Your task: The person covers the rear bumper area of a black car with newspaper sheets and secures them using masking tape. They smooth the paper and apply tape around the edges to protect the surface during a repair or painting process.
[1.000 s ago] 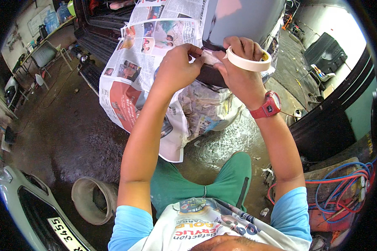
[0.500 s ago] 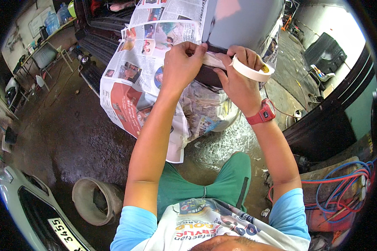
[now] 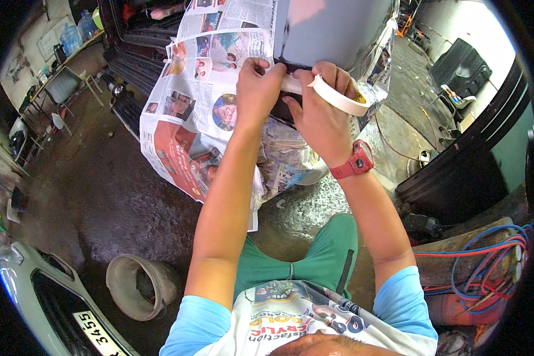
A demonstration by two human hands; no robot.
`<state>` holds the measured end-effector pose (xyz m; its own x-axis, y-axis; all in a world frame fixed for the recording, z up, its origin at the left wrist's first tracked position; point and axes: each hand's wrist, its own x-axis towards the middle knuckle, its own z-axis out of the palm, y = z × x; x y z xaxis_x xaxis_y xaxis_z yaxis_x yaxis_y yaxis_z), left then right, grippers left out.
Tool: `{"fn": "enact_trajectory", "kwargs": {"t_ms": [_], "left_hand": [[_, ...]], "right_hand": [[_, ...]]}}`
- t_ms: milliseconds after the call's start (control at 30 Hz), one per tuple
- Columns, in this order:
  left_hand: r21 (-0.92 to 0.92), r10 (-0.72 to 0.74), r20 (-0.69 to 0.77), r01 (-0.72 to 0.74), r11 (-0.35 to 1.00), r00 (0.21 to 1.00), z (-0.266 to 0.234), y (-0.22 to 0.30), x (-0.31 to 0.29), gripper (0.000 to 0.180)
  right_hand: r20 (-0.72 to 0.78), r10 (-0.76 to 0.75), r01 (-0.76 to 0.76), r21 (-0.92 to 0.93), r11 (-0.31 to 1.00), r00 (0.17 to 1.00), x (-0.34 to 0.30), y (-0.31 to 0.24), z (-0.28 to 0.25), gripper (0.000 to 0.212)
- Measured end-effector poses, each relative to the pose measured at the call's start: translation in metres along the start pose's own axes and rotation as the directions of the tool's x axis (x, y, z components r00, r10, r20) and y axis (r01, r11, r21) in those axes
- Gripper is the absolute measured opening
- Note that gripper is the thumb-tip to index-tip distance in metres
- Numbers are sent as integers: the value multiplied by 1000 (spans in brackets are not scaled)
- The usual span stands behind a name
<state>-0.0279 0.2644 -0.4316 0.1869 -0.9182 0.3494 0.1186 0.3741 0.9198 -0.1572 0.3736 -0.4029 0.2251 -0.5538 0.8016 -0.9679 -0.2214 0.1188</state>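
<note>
A roll of cream masking tape (image 3: 342, 103) hangs around the fingers of my right hand (image 3: 325, 121), which is closed on it. A short strip of tape (image 3: 291, 85) runs from there to my left hand (image 3: 256, 95), whose thumb and fingers pinch its other end; the fingertips are partly hidden. Both hands are at the lower edge of a grey body panel (image 3: 332, 32) with a dark band below it. Under and beside my left hand, a sheet of newspaper (image 3: 187, 127) drapes down from the panel's left side. More crumpled covering (image 3: 279, 157) wraps the rounded part below my hands.
A dirty white bucket (image 3: 117, 285) stands on the wet floor at lower left, near a light-coloured car (image 3: 26, 291). Red and blue hoses (image 3: 486, 249) lie coiled over a tank at lower right. A chair (image 3: 65, 86) and a table are at far left.
The view has shifted slightly. My left hand has come closer to my right, so less tape shows between them. The roll is still around my right hand's fingers.
</note>
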Motion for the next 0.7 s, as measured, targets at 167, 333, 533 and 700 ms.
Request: {"fn": "enact_trajectory", "kwargs": {"t_ms": [167,333,533,700], "left_hand": [[-308,-158,-64,131,942,985,22,-5,4,56],[-184,-131,-137,105,977,982,30,-3,3,64],[-122,141,-153,-160,979,978,39,1,-38,72],[191,379,-269,-337,922,885,7,2,-66,41]], "right_hand": [[-77,148,-130,202,971,986,-35,10,-3,56],[-169,259,-229,178,957,951,-79,22,-25,55],[-76,352,-322,264,909,933,-105,24,-28,46],[0,379,-368,247,897,925,-132,41,-32,43]]}}
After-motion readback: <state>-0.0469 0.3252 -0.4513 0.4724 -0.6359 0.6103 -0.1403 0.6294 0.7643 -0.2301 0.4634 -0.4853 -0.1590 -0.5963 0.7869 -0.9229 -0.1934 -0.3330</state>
